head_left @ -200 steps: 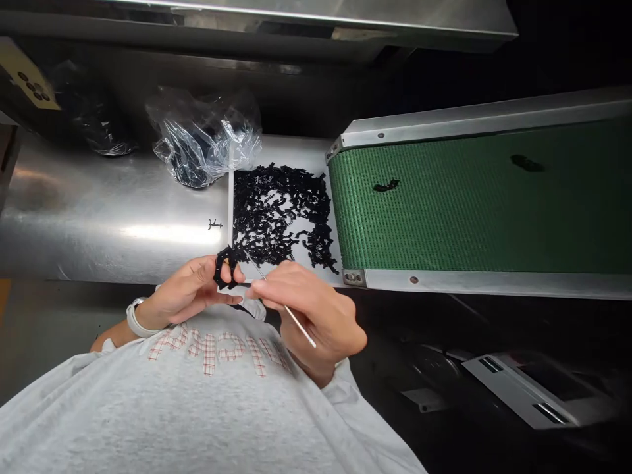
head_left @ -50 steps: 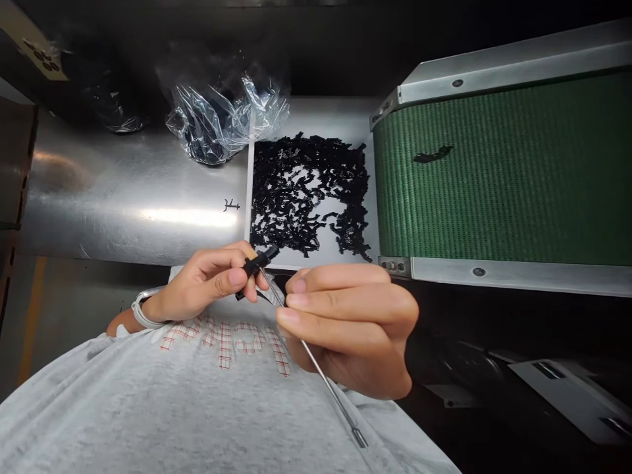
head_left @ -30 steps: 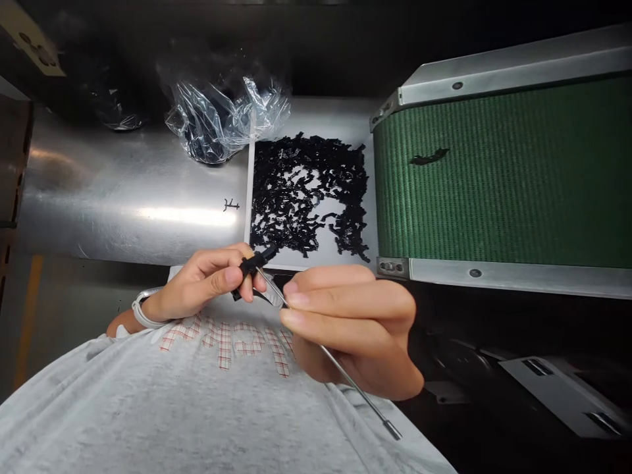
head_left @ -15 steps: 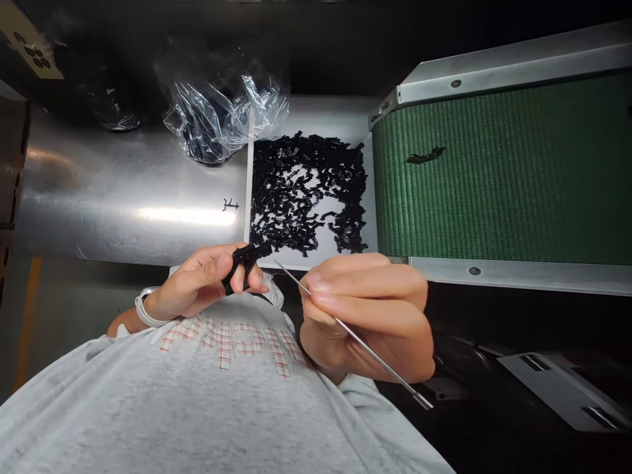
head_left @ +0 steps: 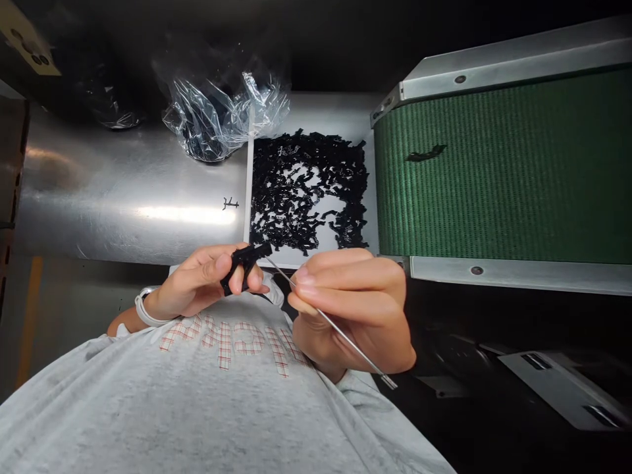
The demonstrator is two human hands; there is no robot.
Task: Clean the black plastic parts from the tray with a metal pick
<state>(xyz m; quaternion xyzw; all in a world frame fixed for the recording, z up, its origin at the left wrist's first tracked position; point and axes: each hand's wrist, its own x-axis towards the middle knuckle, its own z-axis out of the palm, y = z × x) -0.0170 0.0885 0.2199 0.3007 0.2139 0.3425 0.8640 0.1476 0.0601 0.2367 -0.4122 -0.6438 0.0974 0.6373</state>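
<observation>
My left hand (head_left: 207, 283) is closed on a small black plastic part (head_left: 243, 261), held just in front of my chest. My right hand (head_left: 355, 306) pinches a thin metal rod (head_left: 340, 329). The rod's tip points up-left and meets the end of the black part. A heap of several similar black parts (head_left: 306, 191) lies on a white tray (head_left: 316, 112) just beyond my hands.
A green conveyor belt (head_left: 503, 164) in a metal frame runs to the right, carrying one black part (head_left: 424, 155). A crumpled clear plastic bag (head_left: 222, 112) sits left of the tray on a steel surface (head_left: 123, 197). One stray black part (head_left: 230, 205) lies on the steel.
Half a second ago the rod tip was apart from the black part; my right hand has moved left and the tip now touches it. My left hand has hardly moved.
</observation>
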